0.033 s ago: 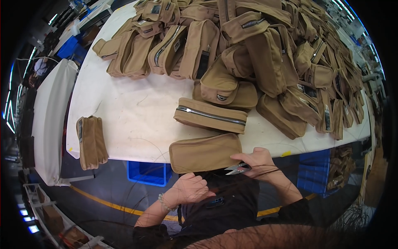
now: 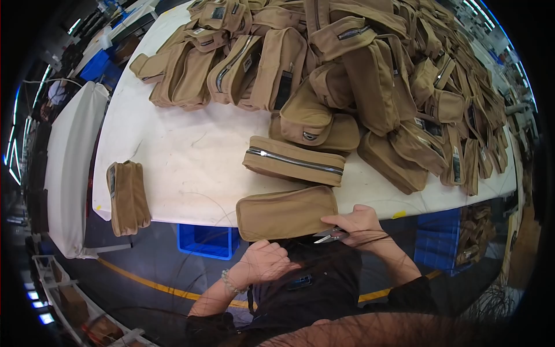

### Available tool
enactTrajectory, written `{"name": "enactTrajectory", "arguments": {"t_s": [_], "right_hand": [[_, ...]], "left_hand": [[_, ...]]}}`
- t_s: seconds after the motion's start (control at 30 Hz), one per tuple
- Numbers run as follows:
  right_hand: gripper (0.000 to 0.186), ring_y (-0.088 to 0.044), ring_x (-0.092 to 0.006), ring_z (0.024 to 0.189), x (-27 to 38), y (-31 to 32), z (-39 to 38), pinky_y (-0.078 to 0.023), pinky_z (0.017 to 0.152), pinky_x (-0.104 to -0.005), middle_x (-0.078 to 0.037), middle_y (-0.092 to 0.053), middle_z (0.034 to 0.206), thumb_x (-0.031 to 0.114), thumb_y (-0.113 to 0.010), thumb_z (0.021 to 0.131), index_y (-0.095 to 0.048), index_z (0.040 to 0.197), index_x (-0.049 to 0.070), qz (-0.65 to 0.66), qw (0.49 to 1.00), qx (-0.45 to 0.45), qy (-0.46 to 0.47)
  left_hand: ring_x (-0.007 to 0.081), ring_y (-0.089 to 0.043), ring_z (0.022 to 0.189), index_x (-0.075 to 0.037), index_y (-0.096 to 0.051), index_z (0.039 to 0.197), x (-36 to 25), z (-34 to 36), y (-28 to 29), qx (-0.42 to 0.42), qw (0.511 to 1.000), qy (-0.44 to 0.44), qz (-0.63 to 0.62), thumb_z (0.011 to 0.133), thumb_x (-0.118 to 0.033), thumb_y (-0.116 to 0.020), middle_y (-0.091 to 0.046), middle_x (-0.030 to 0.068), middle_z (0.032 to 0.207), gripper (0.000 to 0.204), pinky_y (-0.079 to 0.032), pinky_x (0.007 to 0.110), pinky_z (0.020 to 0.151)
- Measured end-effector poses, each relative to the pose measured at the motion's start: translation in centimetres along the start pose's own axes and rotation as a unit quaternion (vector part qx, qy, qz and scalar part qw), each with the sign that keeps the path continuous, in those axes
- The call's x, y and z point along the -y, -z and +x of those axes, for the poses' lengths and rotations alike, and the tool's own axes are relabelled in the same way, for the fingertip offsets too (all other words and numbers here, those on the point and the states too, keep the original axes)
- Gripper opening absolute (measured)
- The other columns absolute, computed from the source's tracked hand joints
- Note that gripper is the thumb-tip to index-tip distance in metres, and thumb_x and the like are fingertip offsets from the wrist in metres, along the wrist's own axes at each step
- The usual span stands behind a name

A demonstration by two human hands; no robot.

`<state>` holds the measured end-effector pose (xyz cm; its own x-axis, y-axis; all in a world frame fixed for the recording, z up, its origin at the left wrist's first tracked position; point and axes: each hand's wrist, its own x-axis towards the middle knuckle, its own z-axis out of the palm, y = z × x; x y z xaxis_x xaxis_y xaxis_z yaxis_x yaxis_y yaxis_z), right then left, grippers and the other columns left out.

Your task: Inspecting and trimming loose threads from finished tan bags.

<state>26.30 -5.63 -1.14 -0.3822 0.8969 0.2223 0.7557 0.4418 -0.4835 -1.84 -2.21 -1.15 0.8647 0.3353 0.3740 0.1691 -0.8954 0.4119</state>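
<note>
A flat brown fabric pouch [image 2: 284,211] lies at the table's front edge. My right hand [image 2: 359,231] is closed on metal snips [image 2: 329,237] at its lower right corner, blades pointing left. Below the pouch, in front of my dark clothing, my left hand [image 2: 267,260] has curled fingers; whatever they may hold is hidden. Just behind the flat pouch, a zippered brown pouch [image 2: 293,159] lies on its side, zipper showing. Another brown pouch [image 2: 126,196] sits alone at the table's front left.
A large heap of brown pouches [image 2: 370,75] covers the back and right of the white table [image 2: 173,147]. Blue crates [image 2: 205,243] sit below. A white-covered stand [image 2: 69,168] is at left, a rack with boxes [image 2: 78,301] at lower left.
</note>
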Motion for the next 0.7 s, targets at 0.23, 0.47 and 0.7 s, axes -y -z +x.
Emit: {"name": "enactTrajectory", "arguments": {"t_s": [0.23, 0.47, 0.7], "right_hand": [[0.036, -0.055, -0.0092, 0.05, 0.4, -1.4, 0.2, -0.029, 0.048, -0.028, 0.007, -0.058, 0.062, 0.012, -0.073, 0.063, -0.067, 0.097, 0.017, -0.023, 0.996, -0.04, 0.075], [0.034, -0.055, -0.0089, 0.051, 0.3, -1.7, 0.1, -0.03, 0.048, -0.0279, 0.007, -0.057, 0.062, 0.012, -0.073, 0.063, -0.067, 0.097, 0.016, -0.009, 0.995, -0.054, 0.084], [0.033, -0.056, -0.0092, 0.052, 0.4, -1.8, -0.2, -0.03, 0.048, -0.0278, 0.007, -0.057, 0.063, 0.014, -0.074, 0.064, -0.066, 0.096, 0.016, -0.001, 0.996, -0.06, 0.067]], "left_hand": [[0.0266, -0.053, 0.078, -0.008, -0.06, 0.093, 0.6, 1.4, 0.3, -0.061, 0.981, 0.18, -0.033, 0.078, -0.014, -0.07, -0.053, 0.0067, 0.084, 0.019, -0.041, 0.037, 0.069], [0.0297, -0.054, 0.077, -0.008, -0.059, 0.085, 0.6, 2.6, 0.5, -0.041, 0.975, 0.206, -0.069, 0.076, -0.008, -0.07, -0.053, 0.0081, 0.08, 0.014, -0.043, 0.037, 0.07], [0.029, -0.054, 0.079, -0.007, -0.058, 0.088, 0.8, 2.2, 1.3, -0.047, 0.963, 0.246, -0.097, 0.077, -0.007, -0.068, -0.056, 0.0077, 0.085, 0.014, -0.042, 0.037, 0.072]]}}
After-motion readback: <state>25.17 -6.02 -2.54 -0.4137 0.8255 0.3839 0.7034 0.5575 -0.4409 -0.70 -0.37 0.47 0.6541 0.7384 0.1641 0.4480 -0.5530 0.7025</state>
